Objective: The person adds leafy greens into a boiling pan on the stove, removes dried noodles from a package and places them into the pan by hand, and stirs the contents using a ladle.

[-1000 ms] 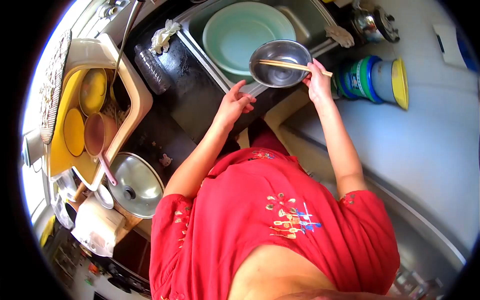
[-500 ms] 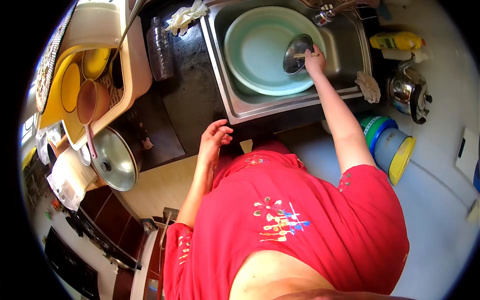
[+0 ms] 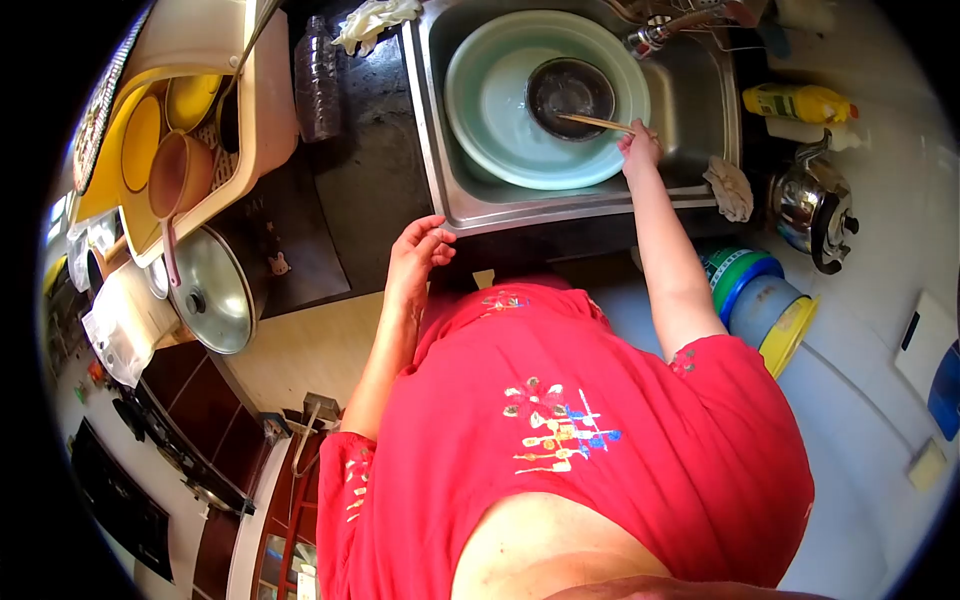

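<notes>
In the steel sink (image 3: pixel 500 213) sits a wide pale green basin (image 3: pixel 490 150). A dark round bowl (image 3: pixel 568 88) rests inside the basin, right of its middle. My right hand (image 3: pixel 640 148) is at the basin's lower right rim, closed round a pair of chopsticks (image 3: pixel 600 123) whose tips reach over the bowl. By the sink's lower left corner hangs my left hand (image 3: pixel 418 255), its fingers loosely bent and apart, with nothing in it.
Left stands a dish rack (image 3: pixel 255 130) with yellow plates and a pink ladle-like dipper (image 3: pixel 180 175). A clear plastic bottle (image 3: pixel 317 85) is beside the sink; a faucet (image 3: pixel 650 38) overhangs it. On the right are a rag (image 3: pixel 730 190), a yellow bottle (image 3: pixel 795 103) and a kettle (image 3: pixel 812 190).
The bowl, tilted at my right hand before, now lies in the basin apart from the fingers. My right hand keeps the chopsticks and has moved slightly down and right. My left hand stays near the sink corner.
</notes>
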A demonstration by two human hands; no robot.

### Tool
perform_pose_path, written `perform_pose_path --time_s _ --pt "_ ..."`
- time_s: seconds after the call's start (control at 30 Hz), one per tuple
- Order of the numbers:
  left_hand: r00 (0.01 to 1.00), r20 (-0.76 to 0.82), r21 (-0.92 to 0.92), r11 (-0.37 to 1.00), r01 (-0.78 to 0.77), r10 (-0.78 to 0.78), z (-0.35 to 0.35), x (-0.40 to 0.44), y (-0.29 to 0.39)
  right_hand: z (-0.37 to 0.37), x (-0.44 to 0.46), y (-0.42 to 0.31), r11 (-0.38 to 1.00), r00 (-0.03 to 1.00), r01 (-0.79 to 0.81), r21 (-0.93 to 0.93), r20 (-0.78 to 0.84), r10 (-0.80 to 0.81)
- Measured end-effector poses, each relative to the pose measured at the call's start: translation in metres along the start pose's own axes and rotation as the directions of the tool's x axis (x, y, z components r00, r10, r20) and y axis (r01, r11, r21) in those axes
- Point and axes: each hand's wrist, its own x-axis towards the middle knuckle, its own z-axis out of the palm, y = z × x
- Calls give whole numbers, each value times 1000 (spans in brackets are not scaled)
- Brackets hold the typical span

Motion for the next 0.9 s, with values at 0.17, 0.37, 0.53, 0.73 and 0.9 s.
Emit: perform_pose_path --time_s 0.17,0.37,0.53,0.73,0.9 --pt "999 48 4 1000 -9 8 20 -5 5 -3 -5 2 985 992 -42 166 128 20" --pt "1000 -15 -27 1000 -8 8 14 -15 -11 -4 -33 -6 962 947 -83 260 321 -6" --pt "997 -71 -107 994 -8 1 0 -30 -26 0 -91 1 985 909 -51 -166 402 114" --pt "994 -105 -175 983 -56 38 -32 -56 -37 6 -124 16 943 914 33 -331 391 105" --pt "980 -136 -236 956 -174 145 -88 -89 -55 50 -199 12 952 801 168 -257 599 20"
